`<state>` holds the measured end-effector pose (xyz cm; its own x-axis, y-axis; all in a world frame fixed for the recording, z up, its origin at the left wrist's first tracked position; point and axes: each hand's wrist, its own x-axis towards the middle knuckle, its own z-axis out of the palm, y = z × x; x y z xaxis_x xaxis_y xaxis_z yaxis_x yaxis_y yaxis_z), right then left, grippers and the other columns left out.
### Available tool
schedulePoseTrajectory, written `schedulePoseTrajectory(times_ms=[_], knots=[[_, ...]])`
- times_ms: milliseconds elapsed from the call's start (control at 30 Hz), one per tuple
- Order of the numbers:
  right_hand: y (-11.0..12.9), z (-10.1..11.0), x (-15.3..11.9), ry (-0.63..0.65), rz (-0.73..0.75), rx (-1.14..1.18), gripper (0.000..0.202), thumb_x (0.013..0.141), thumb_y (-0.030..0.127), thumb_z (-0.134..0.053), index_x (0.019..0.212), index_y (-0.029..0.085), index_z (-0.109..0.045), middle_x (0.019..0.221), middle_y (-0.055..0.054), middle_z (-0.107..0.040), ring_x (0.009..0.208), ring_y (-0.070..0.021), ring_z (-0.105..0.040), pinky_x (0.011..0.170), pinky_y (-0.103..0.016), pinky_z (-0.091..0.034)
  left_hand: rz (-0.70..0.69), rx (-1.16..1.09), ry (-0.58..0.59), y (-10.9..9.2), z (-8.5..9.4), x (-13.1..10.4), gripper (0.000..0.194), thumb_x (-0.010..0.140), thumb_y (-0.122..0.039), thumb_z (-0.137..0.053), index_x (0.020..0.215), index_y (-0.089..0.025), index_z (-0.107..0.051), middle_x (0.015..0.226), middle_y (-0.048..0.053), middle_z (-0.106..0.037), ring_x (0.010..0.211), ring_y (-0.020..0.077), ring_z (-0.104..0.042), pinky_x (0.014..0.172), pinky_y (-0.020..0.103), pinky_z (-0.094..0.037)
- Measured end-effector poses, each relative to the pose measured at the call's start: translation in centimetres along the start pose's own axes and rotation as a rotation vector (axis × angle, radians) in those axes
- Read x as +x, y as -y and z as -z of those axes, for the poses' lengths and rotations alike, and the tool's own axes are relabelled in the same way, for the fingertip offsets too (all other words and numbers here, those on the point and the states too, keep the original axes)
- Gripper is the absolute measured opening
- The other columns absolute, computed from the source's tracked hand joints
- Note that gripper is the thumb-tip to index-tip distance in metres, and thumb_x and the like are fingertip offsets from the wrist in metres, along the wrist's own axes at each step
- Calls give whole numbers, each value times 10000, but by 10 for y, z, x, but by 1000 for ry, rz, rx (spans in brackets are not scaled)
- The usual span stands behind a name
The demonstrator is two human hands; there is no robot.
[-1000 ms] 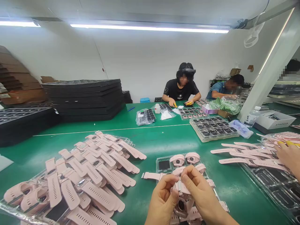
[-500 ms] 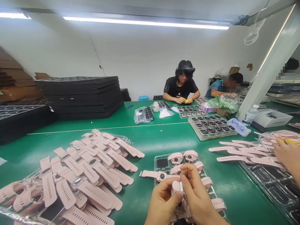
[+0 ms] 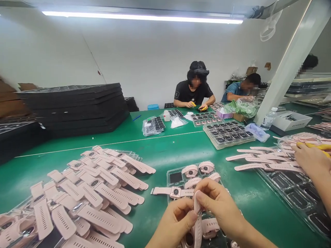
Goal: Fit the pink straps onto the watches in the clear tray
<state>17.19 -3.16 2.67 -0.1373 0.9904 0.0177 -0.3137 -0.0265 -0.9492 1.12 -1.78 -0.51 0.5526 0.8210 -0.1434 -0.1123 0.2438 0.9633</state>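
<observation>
Low in the middle of the view, my left hand [image 3: 173,222] and my right hand [image 3: 219,205] both grip one pink watch [image 3: 198,224]. Its strap hangs straight down between my thumbs and forefingers. Right behind my hands lies a clear plastic tray [image 3: 176,177] with several buckled pink watches in its pockets. An unbuckled pink watch [image 3: 172,191] lies flat across that tray's near left side. To my left spreads a big pile of pink watches [image 3: 98,193] with straps laid out flat on clear trays.
Another person's hand [image 3: 309,160] rests on pink straps [image 3: 261,162] at the right. Clear trays of dark watch bodies [image 3: 227,133] and a stack of black trays [image 3: 74,106] stand farther back on the green table [image 3: 160,148]. Two people sit at the far end.
The pink watch strap, folded between my fingers before, now hangs straight down. The camera has tipped slightly, shifting the scene down and left.
</observation>
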Motion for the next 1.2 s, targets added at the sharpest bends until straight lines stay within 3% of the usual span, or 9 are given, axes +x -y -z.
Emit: schedulePoseTrajectory(times_ms=[167,400,467,567,667,733,867,1033,1200], knots=[[4,3,3,-188,-22,137,373,769,515,-778,835,195,-600,676,58,-518,549,-68,-390,497,-185,-309,178,4,104,-7,-8,-6,549,605,-644,-815,778,-136,-697,586,-24,-533,487,79,-430,467,181,-312],[7,9,6,-248,28,67,360,807,521,-723,872,196,-583,717,34,-531,591,-94,-428,554,-212,-388,129,79,97,-6,-10,-5,503,727,-635,-729,839,-144,-711,601,-31,-520,489,73,-378,476,185,-304],[7,10,3,-219,88,-67,343,860,483,-667,1053,215,-573,839,6,-566,661,-117,-482,617,-238,-437,-11,276,16,-5,-7,-4,419,828,-566,-660,906,-160,-727,716,15,-613,577,119,-491,539,214,-385],[8,8,-3,-123,109,-400,492,838,355,-699,1278,263,-501,1022,-25,-593,773,-150,-555,712,-277,-474,-395,694,-205,-2,2,-3,214,940,-337,-554,957,-193,-712,865,53,-681,778,185,-601,701,261,-471],[7,6,-3,5,41,-594,173,904,354,-602,981,206,-645,848,-24,-642,738,-170,-587,683,-289,-471,-668,937,-298,0,9,-3,194,954,-188,-513,1075,-217,-662,930,49,-694,855,180,-630,747,254,-505],[5,5,0,-10,-30,-509,320,943,444,-514,805,177,-624,727,-31,-647,677,-179,-607,636,-295,-485,-744,1004,-302,-1,11,-4,290,953,-147,-511,1219,-220,-597,1041,62,-689,944,176,-636,809,250,-522],[0,6,7,-93,-176,-227,462,852,616,-586,804,157,-618,718,-60,-705,639,-195,-664,613,-306,-515,-891,1026,-362,-2,11,-5,327,938,-100,-516,1257,-168,-542,1043,81,-673,934,167,-636,829,242,-538],[-6,7,6,-60,-195,-99,474,819,625,-650,806,152,-637,700,-61,-724,653,-194,-677,635,-307,-499,-1147,1031,-389,1,12,-4,339,882,30,-559,1188,-112,-599,1005,97,-683,891,161,-626,800,253,-536],[-11,6,6,-52,-176,-79,458,828,614,-653,797,157,-630,699,-59,-722,664,-200,-675,654,-322,-509,-1208,1047,-402,-4,11,-4,325,871,46,-582,1170,-76,-626,1019,122,-690,904,175,-622,788,272,-534]])
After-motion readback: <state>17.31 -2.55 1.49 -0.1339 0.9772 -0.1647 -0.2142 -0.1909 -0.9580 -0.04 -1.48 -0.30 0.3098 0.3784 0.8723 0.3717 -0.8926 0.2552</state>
